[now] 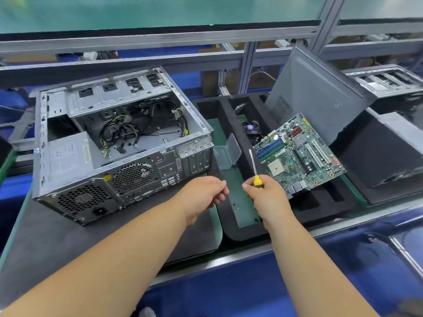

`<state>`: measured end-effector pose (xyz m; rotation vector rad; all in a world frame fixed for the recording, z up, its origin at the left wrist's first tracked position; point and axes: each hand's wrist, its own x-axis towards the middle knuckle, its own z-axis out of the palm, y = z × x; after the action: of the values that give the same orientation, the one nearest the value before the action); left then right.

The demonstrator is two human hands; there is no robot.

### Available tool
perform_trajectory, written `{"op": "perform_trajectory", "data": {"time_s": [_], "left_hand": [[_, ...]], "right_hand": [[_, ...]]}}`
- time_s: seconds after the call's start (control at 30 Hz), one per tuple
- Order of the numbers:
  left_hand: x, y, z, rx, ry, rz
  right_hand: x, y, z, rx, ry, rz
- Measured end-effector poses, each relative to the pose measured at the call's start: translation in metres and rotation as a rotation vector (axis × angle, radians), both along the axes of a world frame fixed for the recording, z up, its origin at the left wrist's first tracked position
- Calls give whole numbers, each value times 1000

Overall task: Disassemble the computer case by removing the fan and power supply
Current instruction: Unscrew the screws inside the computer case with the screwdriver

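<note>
An open grey computer case [75, 179] lies on its side on a dark mat at the left, rear panel toward me. Its power supply [66, 156] sits in the near-left corner, with its grille [81, 199] on the rear panel. The round fan grille [134, 175] is beside it, and loose black cables [121, 133] lie inside. My right hand [266, 195] grips a screwdriver [254, 167] with a yellow handle, shaft pointing up and away. My left hand [202, 193] hovers right of the case with fingertips pinched together; I cannot tell if something small is between them.
A black foam tray [320, 202] at the right holds a green motherboard [299, 154] leaning on its edge and a cooler fan [250, 128]. A clear plastic box [226, 153] stands open on the green mat. A grey side panel [320, 92] leans behind, and another case [389, 156] sits far right.
</note>
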<state>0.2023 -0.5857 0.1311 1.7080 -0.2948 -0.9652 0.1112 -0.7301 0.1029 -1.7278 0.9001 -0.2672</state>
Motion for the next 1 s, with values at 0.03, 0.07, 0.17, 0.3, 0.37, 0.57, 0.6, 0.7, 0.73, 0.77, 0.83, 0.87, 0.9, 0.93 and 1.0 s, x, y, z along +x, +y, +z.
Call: {"op": "perform_trajectory", "data": {"time_s": [0.03,0.07,0.17,0.3,0.37,0.57,0.6,0.7,0.73,0.77,0.83,0.87,0.9,0.93,1.0], "left_hand": [[1,0,-1,8,-6,-1],[3,-1,-2,16,-15,-1],[5,0,-4,39,-76,-4],[15,12,13,42,-253,-69],[25,26,30,30,-370,-69],[54,76,77,-34,-664,35],[57,84,81,-23,-702,56],[69,109,82,23,-790,124],[74,116,80,49,-836,140],[79,123,78,85,-889,147],[92,135,74,219,-1012,94],[99,140,71,317,-1069,30],[105,145,67,418,-1109,-52],[111,149,62,514,-1126,-133],[116,153,53,661,-1116,-234]], "right_hand": [[0,-4,-5,-8,28,-2],[0,-8,-9,-10,53,-1],[1,-11,-15,-13,98,-10],[5,2,-10,74,32,-21],[9,12,-2,88,24,24],[22,53,25,139,-3,183],[25,60,27,137,2,207],[33,81,31,139,17,282],[35,88,32,148,21,299],[37,94,31,156,27,311],[39,107,29,160,49,326],[39,114,29,158,63,333],[39,121,28,153,76,339],[38,128,28,147,86,343],[37,141,26,140,108,336]]}}
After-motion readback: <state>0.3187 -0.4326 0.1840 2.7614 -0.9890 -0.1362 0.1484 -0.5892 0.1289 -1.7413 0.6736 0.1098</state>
